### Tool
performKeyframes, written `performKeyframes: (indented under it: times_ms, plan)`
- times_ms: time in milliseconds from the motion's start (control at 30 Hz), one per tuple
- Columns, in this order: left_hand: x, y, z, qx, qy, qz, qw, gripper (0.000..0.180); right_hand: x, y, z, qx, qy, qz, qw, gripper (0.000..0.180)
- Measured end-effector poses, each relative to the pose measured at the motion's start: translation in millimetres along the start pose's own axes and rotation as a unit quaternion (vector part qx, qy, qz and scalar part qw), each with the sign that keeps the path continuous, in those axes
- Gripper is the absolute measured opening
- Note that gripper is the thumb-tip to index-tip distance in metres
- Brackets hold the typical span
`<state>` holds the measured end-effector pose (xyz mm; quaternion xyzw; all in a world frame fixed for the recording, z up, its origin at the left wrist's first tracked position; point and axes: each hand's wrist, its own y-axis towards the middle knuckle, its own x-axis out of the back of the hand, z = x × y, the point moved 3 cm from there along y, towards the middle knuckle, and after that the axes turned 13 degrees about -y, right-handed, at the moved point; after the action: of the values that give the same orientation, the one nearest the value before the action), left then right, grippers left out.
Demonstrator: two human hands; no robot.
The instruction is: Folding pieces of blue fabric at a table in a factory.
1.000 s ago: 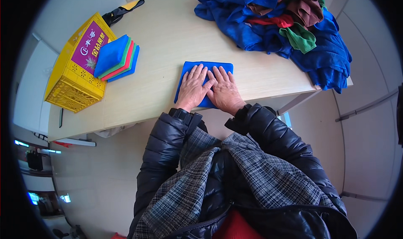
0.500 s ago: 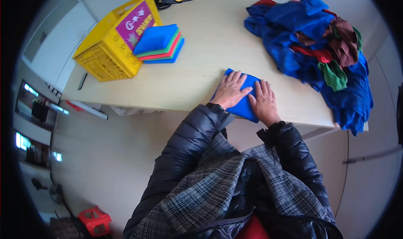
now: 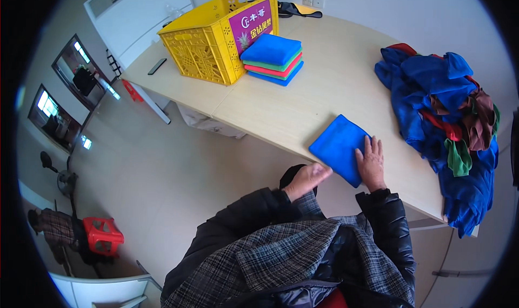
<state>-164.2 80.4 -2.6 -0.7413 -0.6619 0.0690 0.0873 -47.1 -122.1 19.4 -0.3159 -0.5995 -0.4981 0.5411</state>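
A folded blue cloth [image 3: 339, 147] lies flat at the table's front edge, one corner reaching over it. My right hand [image 3: 372, 165] rests along the cloth's right side, its fingers stretched out and touching that edge. My left hand [image 3: 307, 181] is off the cloth's top, at its near left edge beside the table edge. The left fingers point right, held out and slightly blurred; their tips are close to the cloth and nothing shows in them. Farther left stands a neat stack of folded cloths [image 3: 272, 51] in blue, green and red.
A yellow plastic crate [image 3: 200, 54] stands behind the stack, with a phone [image 3: 157, 66] to its left and a black and yellow strap [image 3: 297, 9] behind. A loose heap of blue, red, brown and green cloths [image 3: 416, 108] covers the table's right end. A red stool [image 3: 102, 236] stands on the floor.
My left hand has lifted off the cloth's top and drawn back to its near left edge. My right hand has shifted to the right edge. The view has turned left.
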Motion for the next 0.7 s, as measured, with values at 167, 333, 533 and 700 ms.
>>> performKeyframes:
  times_ms: [167, 333, 533, 700]
  plan:
    - [-4, 11, 24, 0.035, -0.464, -0.033, 0.884, 0.042, 3, -14, 46, 0.020, 0.002, -0.001, 1.000, 0.061]
    - [21, -9, 6, -0.052, -0.512, -0.150, 0.844, 0.040, 17, -29, 51, 0.068, 0.062, -0.014, 0.996, 0.058]
    - [117, -2, -73, -0.116, -0.432, -0.194, 0.873, 0.038, -5, -41, -16, 0.010, 0.018, -0.051, 0.998, 0.054]
    - [201, 60, -187, -0.274, -0.394, -0.173, 0.860, 0.045, 8, -43, -18, -0.010, -0.026, -0.051, 0.998, 0.052]
